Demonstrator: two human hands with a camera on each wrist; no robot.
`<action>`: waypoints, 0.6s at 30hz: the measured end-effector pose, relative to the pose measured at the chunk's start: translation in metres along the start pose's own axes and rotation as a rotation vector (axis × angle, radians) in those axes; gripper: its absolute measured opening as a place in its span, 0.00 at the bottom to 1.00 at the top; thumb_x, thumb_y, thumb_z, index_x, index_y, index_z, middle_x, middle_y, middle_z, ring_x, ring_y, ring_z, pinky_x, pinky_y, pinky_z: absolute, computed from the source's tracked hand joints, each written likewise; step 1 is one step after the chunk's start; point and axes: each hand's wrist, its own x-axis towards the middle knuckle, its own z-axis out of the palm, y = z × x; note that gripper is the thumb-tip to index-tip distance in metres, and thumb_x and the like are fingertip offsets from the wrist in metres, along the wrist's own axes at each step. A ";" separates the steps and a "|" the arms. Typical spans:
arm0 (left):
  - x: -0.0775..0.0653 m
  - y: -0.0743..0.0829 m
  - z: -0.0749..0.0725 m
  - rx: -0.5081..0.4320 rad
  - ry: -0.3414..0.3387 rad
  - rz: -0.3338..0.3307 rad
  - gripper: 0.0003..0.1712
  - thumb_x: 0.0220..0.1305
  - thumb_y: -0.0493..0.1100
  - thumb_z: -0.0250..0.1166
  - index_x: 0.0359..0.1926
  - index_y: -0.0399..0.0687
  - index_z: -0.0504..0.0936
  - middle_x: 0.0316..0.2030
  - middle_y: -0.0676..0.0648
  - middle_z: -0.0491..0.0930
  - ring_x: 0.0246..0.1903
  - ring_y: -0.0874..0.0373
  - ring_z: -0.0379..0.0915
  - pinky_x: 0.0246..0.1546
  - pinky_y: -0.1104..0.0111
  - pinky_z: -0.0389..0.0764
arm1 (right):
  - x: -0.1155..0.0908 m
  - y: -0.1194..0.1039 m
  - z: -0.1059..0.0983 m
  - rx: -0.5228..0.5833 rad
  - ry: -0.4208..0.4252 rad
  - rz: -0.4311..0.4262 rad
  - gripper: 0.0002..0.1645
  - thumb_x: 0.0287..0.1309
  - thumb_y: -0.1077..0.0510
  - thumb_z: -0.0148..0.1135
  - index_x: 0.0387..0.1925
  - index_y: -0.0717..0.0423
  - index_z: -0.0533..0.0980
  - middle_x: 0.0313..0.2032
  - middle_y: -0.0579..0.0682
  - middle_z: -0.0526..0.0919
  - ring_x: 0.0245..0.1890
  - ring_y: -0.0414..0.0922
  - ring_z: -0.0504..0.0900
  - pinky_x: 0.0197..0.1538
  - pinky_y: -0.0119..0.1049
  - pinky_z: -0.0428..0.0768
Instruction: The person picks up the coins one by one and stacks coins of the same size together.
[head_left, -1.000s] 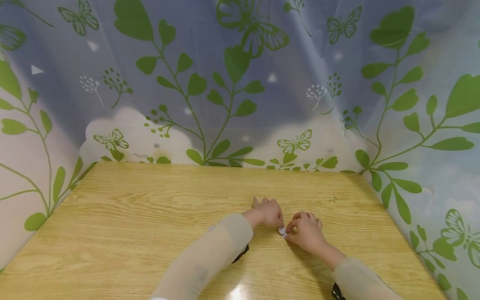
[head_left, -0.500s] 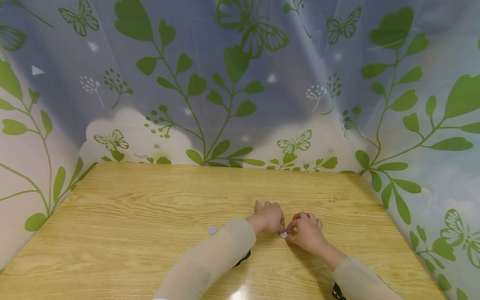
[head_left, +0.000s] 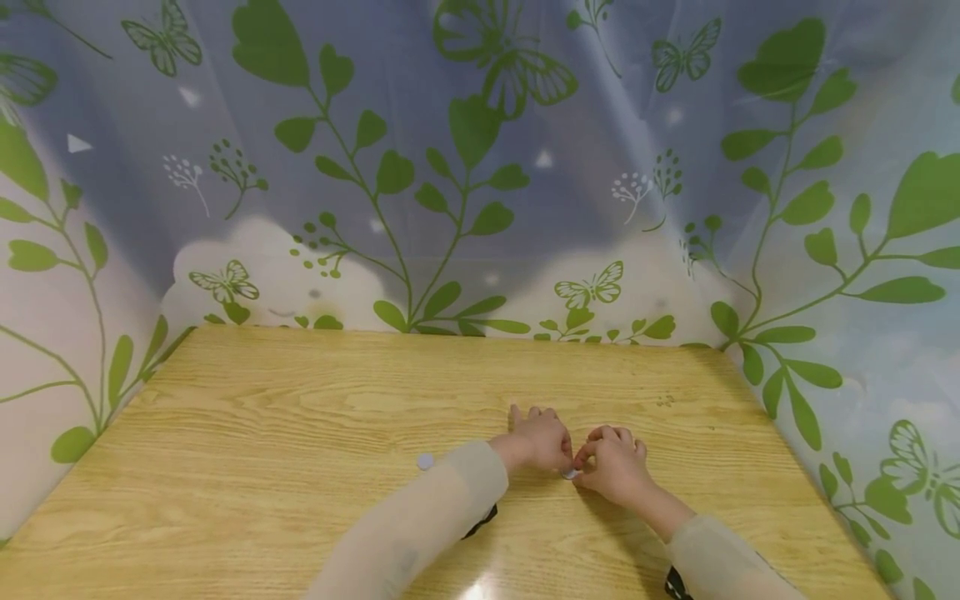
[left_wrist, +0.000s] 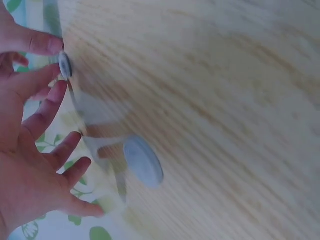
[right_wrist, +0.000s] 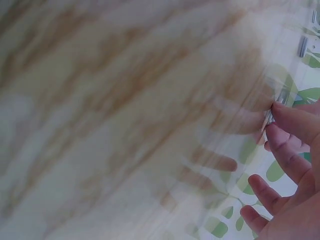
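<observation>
Both hands meet over a small pale round disc (head_left: 570, 474) close to the table, right of the middle. My right hand (head_left: 613, 467) pinches the disc between thumb and index finger from the right. From the left, my left hand (head_left: 540, 442) has its thumb and index fingertips at the disc's edge. In the left wrist view the disc (left_wrist: 65, 65) is tilted, its rim toward the camera, with fingertips of both hands around it. A second pale disc (head_left: 425, 461) lies flat on the table beside the left sleeve; it appears large in the left wrist view.
The wood-grain table (head_left: 262, 400) is glossy and reflects the hands. A curtain (head_left: 480, 167) printed with leaves and butterflies hangs along the back and sides. Black straps (head_left: 677, 583) show under the sleeves.
My left hand has shifted slightly down and right with the pale disc, closer to the right hand. The second disc, first mostly behind the left sleeve, now shows more. The right hand hardly moves.
</observation>
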 end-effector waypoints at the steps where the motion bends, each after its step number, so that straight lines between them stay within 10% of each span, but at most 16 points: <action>1: -0.001 -0.001 -0.001 -0.005 -0.008 0.006 0.08 0.54 0.54 0.68 0.24 0.61 0.80 0.48 0.52 0.73 0.57 0.51 0.62 0.65 0.38 0.45 | 0.000 0.000 0.000 0.000 -0.001 -0.002 0.06 0.42 0.55 0.74 0.23 0.46 0.81 0.51 0.57 0.74 0.58 0.64 0.61 0.55 0.69 0.52; 18: -0.002 -0.005 0.001 0.028 -0.011 0.035 0.07 0.51 0.51 0.71 0.25 0.62 0.80 0.55 0.52 0.70 0.60 0.52 0.60 0.65 0.39 0.48 | 0.001 -0.002 0.000 0.010 0.007 0.000 0.06 0.41 0.56 0.74 0.21 0.47 0.82 0.50 0.57 0.74 0.58 0.64 0.61 0.55 0.69 0.52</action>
